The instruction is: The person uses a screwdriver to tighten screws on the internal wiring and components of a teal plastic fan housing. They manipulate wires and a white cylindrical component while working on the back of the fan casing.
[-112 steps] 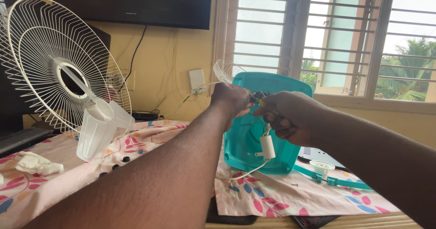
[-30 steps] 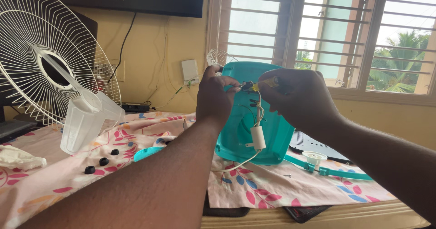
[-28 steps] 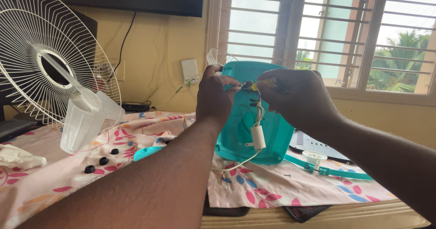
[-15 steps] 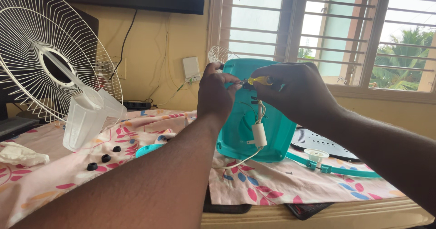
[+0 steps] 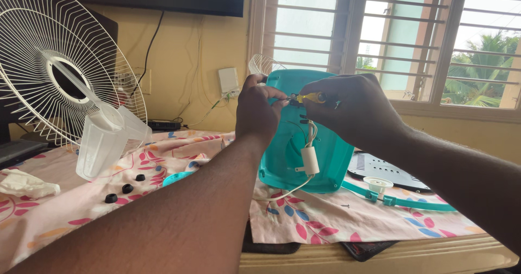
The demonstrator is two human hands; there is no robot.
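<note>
A teal plastic fan base housing (image 5: 325, 160) stands upright on the table with its open underside toward me. My left hand (image 5: 259, 108) pinches thin wires at the housing's top edge. My right hand (image 5: 350, 108) holds a small yellow-handled tool (image 5: 310, 97) against the same wires. A white cylindrical capacitor (image 5: 310, 160) hangs on wires inside the housing, and a white cord trails from it onto the cloth.
A white wire fan guard (image 5: 59, 73) leans at the left with a translucent fan blade (image 5: 103, 141). Three black rubber feet (image 5: 126, 188) lie on the floral cloth (image 5: 325, 219). A crumpled tissue (image 5: 27, 183), a teal strap with a white knob (image 5: 380, 190) and a dark grille plate (image 5: 388, 171) also lie there.
Both hands have stayed at the housing's top edge. The right hand turned slightly, so the yellow tool handle shows more clearly. The view shifted a little.
</note>
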